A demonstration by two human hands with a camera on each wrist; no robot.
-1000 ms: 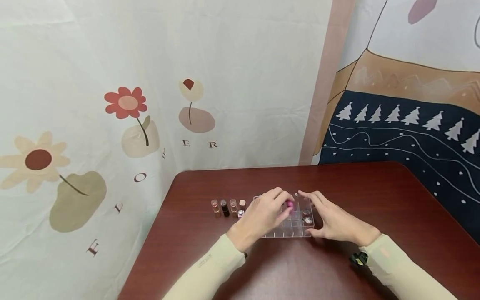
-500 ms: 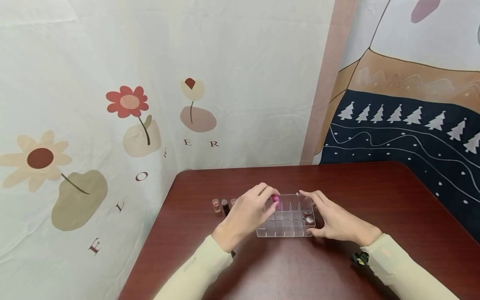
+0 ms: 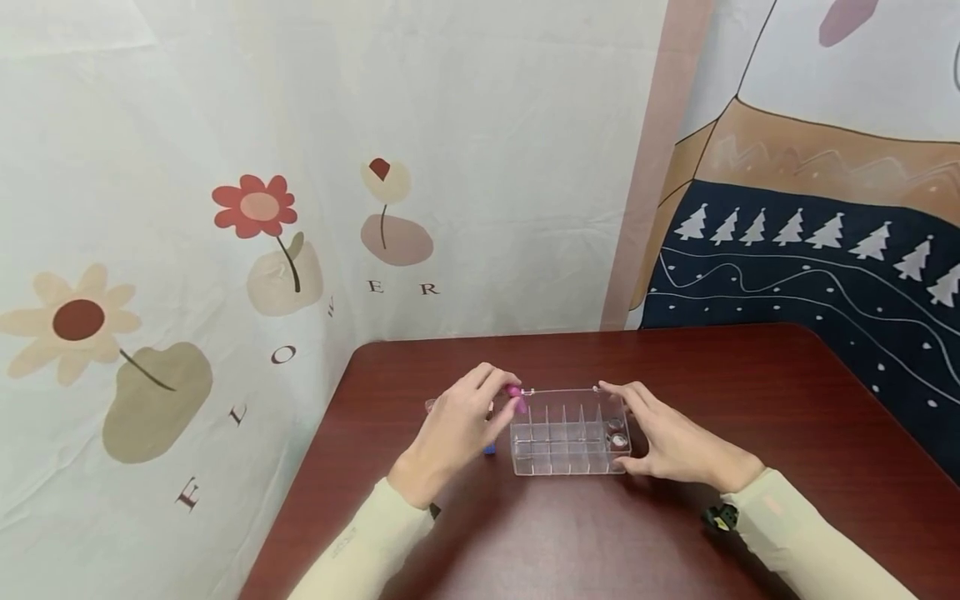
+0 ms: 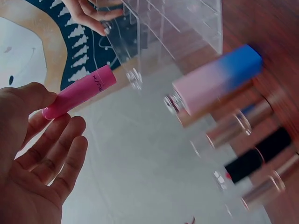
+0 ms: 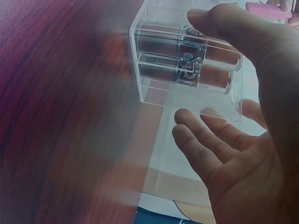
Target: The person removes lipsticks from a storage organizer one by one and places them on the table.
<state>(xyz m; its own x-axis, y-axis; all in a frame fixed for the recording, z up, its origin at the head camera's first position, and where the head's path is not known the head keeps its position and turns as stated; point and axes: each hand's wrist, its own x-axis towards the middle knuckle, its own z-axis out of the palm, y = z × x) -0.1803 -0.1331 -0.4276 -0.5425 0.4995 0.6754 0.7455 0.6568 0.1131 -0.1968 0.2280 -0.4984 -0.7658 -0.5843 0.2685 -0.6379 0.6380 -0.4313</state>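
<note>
Right hand [image 5: 254,163]: thumb across one side of the box [image 5: 163,95], fingers by the opposite side
Containers [image 5: 159,43]: two, side by side in the box, between thumb and fingers
Pink tube [image 5: 266,10]: beyond the thumb, held by the left hand [image 5: 286,5]
Desk [image 5: 60,121]: dark red, past the fingertips

Box [image 3: 558,463] and tube [image 4: 80,94] look like smooth plastic, the table [image 3: 570,533] glossy wood.

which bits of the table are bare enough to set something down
The table looks bare in front of the clear organizer, between the sleeves; behind the organizer, toward the white hanging; and right of the right hand, toward the dark hanging. Crowded: left of the organizer, where the left hand holds a pink tube near lipsticks.
</note>
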